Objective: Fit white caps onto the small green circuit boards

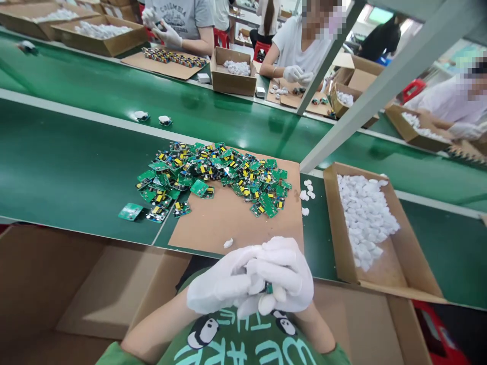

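Over the green conveyor table (76, 167), my white-gloved left hand (220, 286) and right hand (283, 279) clasp a small green circuit board (269, 288); squeezing could snap it.

One camera sits on the person's head, looking forward and down, close to the gloved hands (251, 279), across the green belt (76, 167).

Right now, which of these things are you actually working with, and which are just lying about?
In use:
- left hand and right hand, clasped together on a small green part
- pile of green circuit boards
- box of white pieces

Lying about:
- two white items on the belt
- co-workers' boxes
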The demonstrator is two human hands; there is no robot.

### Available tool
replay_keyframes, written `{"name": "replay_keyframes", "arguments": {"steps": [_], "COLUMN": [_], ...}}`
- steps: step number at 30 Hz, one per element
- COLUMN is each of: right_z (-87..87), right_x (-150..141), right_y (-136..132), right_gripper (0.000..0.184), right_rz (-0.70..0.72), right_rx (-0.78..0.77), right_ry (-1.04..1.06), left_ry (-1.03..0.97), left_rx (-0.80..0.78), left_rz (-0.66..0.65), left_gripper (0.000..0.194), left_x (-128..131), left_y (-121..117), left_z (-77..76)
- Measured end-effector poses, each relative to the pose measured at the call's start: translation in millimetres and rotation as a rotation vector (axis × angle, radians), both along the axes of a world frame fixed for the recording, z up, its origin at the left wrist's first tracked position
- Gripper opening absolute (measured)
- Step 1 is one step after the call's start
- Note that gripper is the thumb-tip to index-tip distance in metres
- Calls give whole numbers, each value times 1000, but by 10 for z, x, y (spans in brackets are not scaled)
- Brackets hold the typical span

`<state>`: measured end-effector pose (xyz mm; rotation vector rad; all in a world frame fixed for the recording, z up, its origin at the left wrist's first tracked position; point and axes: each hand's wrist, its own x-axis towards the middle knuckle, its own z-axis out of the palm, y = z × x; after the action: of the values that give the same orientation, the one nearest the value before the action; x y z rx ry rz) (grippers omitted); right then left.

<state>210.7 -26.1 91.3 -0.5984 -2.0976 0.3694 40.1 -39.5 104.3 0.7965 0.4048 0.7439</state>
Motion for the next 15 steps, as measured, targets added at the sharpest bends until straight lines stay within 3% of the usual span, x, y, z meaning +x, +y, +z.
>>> {"name": "replay_keyframes", "arguments": {"steps": [3,5,7,10,15], "right_z": [-108,-109,-47,73,87], "right_x": [29,56,78,104,123], "right_y": [-69,-80,-59,12,125], "right_gripper": [38,36,42,46,40], "right_rz": [10,-9,-30,4,89], "right_rx": [8,22,35,56,108], "right_ry": [-81,-19,50,-87,-205], "left_ry": [-68,-25,65,166,258], "left_rx": [98,150,179,217,222], "left_rz": [-134,-81,-58,-99,-104], "left_gripper": [50,45,33,6,13], "left_x": [-15,-28,-46,-70,-80], "left_y": [4,19,45,88,113], "left_z": [-25,-7,46,160,291]}}
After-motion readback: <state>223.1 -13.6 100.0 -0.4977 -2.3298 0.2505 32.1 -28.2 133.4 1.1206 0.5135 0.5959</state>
